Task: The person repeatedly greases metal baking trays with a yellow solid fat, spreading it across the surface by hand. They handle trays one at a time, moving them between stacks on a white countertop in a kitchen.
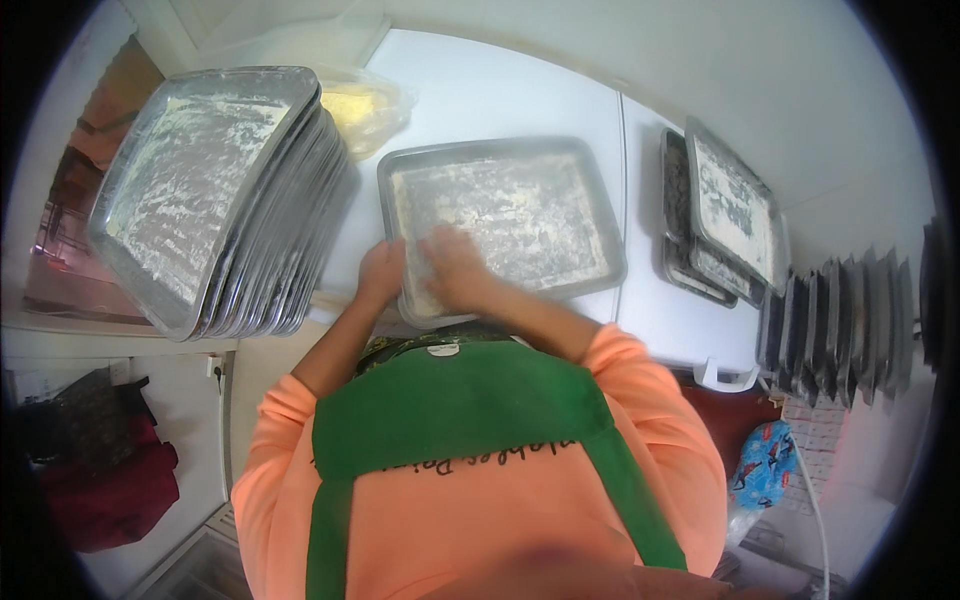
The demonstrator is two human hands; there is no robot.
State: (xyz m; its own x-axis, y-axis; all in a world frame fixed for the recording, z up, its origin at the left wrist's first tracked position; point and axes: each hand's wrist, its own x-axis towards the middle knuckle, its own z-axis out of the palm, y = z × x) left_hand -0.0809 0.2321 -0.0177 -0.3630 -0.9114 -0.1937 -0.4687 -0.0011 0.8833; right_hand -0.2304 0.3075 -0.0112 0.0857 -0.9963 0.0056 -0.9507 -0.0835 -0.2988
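A rectangular metal baking tray, coated unevenly with pale powder that looks like flour, lies in front of me on a white surface. My left hand grips its left rim near the front corner. Over the tray's left part is my right hand, blurred by motion. Its fingers are low over the powdered floor, and whether they hold anything is hidden. To the left rises a tall stack of similar trays; the top one also has a powdery coating.
Behind the stack is a clear plastic bag with yellowish contents. More powdered trays lie overlapping at right, beyond a seam in the white surface. Several dark trays stand in a row farther right. A white handle juts from the front edge.
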